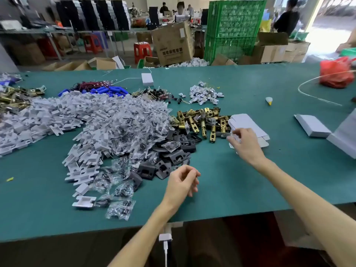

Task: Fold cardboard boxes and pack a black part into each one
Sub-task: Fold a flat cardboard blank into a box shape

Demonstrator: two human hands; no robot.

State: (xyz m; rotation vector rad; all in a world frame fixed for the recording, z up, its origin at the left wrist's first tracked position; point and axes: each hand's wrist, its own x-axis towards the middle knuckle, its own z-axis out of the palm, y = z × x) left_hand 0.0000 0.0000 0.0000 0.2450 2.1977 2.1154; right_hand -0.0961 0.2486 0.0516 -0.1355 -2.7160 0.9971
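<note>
Our right hand is on the stack of flat box blanks. Its fingers are bent over the stack's near-left edge and touch it. We cannot tell whether one blank is pinched free yet. We judge the edge is where a single sheet peels off easiest.

Our left hand hovers above the worktop, nearer us and left of the stack. Its fingers are loosely curled and hold nothing. We'd say it is parked to take the blank's other side for folding.

The black parts lie in a loose pile left of the stack, near the left hand, so the grab should be short once a box is up. The brass latches butt against the stack's left side. A finished white box sits well right of the stack, out of the way.

Step in hand: getting a blank. Nothing is folded or packed in either hand yet.
</note>
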